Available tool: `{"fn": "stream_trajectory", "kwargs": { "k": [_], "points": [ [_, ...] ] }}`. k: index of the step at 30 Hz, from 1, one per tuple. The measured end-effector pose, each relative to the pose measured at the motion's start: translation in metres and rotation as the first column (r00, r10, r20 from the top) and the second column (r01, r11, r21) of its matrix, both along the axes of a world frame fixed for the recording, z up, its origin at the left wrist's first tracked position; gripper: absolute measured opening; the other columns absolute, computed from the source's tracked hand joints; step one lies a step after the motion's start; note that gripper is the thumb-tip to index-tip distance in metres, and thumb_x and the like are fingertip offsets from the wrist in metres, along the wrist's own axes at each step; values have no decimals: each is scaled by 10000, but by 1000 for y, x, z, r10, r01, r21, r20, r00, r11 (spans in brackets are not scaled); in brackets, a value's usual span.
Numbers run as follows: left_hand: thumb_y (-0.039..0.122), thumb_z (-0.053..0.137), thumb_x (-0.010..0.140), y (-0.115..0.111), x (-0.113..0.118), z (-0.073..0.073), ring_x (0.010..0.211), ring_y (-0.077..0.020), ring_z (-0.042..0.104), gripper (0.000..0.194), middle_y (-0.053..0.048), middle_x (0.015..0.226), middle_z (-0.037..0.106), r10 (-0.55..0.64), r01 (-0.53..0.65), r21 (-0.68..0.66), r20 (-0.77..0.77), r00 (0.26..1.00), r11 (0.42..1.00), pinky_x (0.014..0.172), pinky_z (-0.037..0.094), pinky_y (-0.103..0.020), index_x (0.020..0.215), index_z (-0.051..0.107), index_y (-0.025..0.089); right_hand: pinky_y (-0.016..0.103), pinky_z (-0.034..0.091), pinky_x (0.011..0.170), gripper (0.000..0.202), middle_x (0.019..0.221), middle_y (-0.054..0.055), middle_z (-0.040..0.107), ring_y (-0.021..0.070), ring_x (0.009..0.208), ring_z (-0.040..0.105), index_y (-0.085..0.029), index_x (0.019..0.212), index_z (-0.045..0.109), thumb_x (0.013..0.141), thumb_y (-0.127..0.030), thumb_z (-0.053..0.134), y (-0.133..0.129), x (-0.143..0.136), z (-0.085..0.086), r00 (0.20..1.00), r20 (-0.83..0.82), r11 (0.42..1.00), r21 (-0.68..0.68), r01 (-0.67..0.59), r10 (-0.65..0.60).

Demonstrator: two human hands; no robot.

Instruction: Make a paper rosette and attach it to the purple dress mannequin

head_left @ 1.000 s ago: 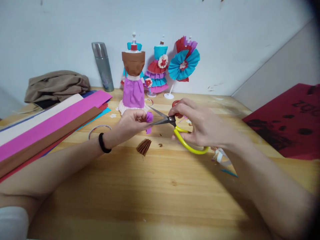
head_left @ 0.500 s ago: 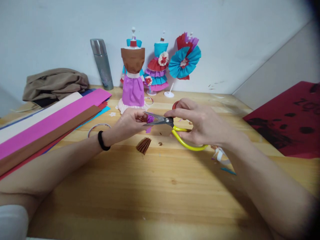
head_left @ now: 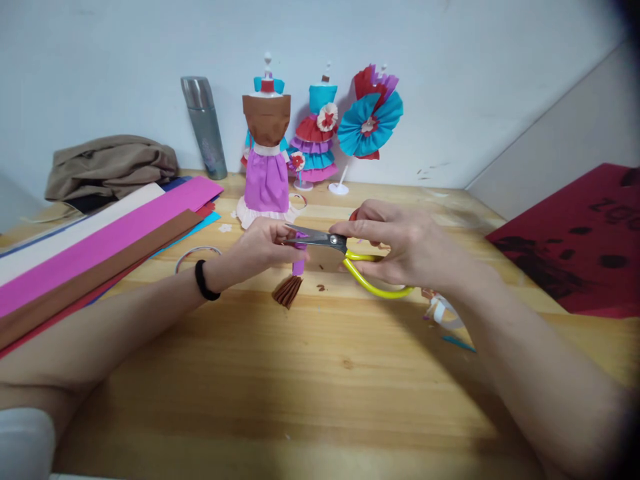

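My right hand [head_left: 393, 233] grips a pair of scissors [head_left: 370, 283] with a yellow and a red handle loop. The narrow grey blades point left, nearly together, and reach my left hand's fingertips. Pinched in my left hand [head_left: 265, 240] is a purple crepe paper strip [head_left: 299, 263], its lower end hanging below the blades. Part of the strip is hidden by fingers and blades. Just under it on the table lies a brown pleated paper fan [head_left: 288, 292].
Behind my hands stand dress forms in paper outfits, such as a brown-and-purple dress [head_left: 267, 170] and a big blue paper flower [head_left: 370, 125]. Coloured paper sheets [head_left: 100, 260] lie left, near a flask [head_left: 204, 127]. Paper scraps and a tape ring [head_left: 447, 313] sit right.
The scissor blades have closed from an open V to nearly together. More of the purple strip now hangs beneath the blades. My hands have shifted only slightly.
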State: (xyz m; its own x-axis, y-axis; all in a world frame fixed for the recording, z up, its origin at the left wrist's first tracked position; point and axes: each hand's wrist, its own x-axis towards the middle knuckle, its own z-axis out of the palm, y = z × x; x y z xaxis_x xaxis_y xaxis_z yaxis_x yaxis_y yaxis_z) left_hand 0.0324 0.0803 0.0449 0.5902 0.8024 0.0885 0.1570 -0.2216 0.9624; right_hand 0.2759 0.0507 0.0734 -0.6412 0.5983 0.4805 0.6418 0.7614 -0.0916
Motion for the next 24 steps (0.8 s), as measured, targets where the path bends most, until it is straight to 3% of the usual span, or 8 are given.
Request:
{"fn": "stream_trajectory", "kwargs": {
  "k": [8, 15, 20, 24],
  "points": [
    [218, 694, 668, 2, 1, -3, 568, -102, 562, 88, -18, 634, 681, 4, -4, -16, 17, 1000, 1000, 545, 394, -216, 636, 662, 142, 313, 430, 593, 312, 859, 77, 678, 194, 731, 615, -264, 1100, 751, 832, -289, 594, 1, 3, -1, 1000, 2, 1000, -15, 8, -8],
    [173, 676, 649, 1, 2, 0, 599, -109, 602, 44, -17, 631, 693, -7, 9, -55, 34, 999, 998, 591, 437, -216, 644, 644, 143, 305, 373, 520, 278, 816, 54, 679, 153, 589, 543, -316, 1034, 770, 811, -280, 607, 0, 3, 2, 998, 1, 993, -109, 55, -56],
    [192, 687, 659, 1, 2, 0, 572, -109, 594, 72, -20, 612, 685, -16, 17, -66, 21, 1000, 998, 558, 420, -213, 659, 637, 140, 299, 357, 518, 266, 758, 51, 661, 148, 570, 536, -282, 1034, 770, 828, -268, 602, 2, 4, 2, 997, 34, 990, -122, 67, -63],
    [231, 685, 690, 2, 0, -1, 587, -97, 586, 118, -27, 647, 689, -41, 42, -65, 6, 999, 997, 570, 411, -205, 643, 650, 128, 295, 374, 541, 245, 703, 34, 636, 145, 555, 516, -224, 1026, 740, 862, -355, 614, 5, 5, 1, 994, -57, 993, -78, 90, -95]
  ]
}}
